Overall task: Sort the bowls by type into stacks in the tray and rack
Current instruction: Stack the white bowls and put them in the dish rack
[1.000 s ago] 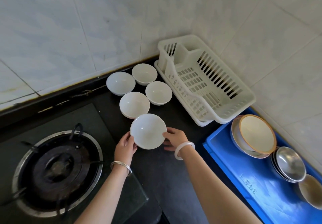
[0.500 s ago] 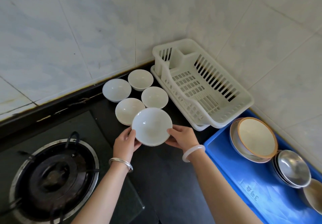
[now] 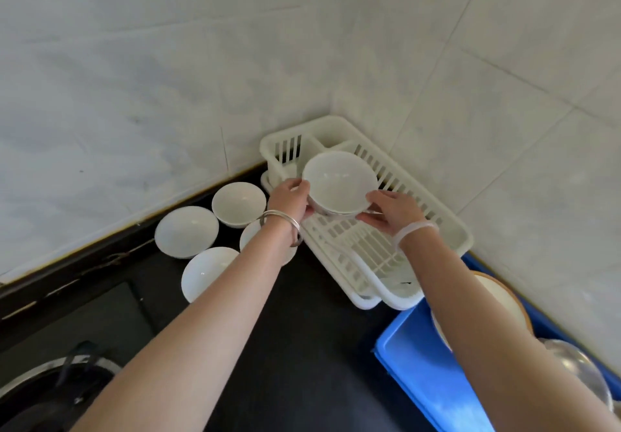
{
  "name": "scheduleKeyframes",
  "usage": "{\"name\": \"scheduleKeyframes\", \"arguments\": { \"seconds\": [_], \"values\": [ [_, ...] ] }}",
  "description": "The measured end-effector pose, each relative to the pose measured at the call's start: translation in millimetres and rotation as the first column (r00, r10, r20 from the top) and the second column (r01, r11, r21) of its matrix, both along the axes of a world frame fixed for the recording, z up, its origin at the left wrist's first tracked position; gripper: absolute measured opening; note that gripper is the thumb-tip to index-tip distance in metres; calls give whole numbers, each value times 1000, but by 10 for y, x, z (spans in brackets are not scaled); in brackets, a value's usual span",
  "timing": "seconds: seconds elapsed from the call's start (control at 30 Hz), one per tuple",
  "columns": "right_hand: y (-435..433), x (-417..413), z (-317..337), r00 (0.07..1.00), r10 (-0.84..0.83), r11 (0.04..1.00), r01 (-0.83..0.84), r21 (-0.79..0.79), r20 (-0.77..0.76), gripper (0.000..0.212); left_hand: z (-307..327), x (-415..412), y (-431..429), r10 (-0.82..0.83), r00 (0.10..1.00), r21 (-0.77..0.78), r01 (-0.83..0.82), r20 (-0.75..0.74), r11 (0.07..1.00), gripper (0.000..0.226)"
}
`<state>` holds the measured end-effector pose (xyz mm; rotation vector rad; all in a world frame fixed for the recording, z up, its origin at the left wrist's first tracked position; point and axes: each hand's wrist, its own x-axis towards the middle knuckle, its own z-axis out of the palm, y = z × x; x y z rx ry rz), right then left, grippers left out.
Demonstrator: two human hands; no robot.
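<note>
Above white rack [image 3: 450, 230], both hands' grip flanks white bowl [image 3: 339, 181].

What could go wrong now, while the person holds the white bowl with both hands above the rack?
1. The white bowl is held only at its edges by the left hand and right hand; it might slip and fall onto the rack.
2. The left forearm passes just over the bowls on the counter, so pulling back low could knock one.
</note>
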<state>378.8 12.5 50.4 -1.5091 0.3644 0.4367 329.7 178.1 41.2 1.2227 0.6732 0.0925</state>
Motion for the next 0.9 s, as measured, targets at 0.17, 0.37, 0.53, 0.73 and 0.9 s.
{"name": "scheduleKeyframes", "arguments": {
  "seconds": [0.17,0.37,0.53,0.73,0.9],
  "values": [
    [-110,560,-288,998,-9,1000,9,-10,-67,18,-183,649,-133,-61,994,-37,57,-88,998,29],
    [-82,956,-615,989,-13,997,1,-78,-148,24,-521,1122,-202,-72,979,-45,64,-191,997,33],
    [-25,1143,-838,986,-93,993,82,-84,-139,20,-689,1386,-267,-64,978,23,70,-198,997,35],
    [-24,1263,-1019,990,-98,992,89,-89,-100,33,-816,1514,-267,-96,966,25,105,-242,994,37],
    [-33,1260,-1095,991,-94,994,88,-59,-100,35,-934,1513,-264,-76,968,-3,77,-241,997,37]
  ]
}}
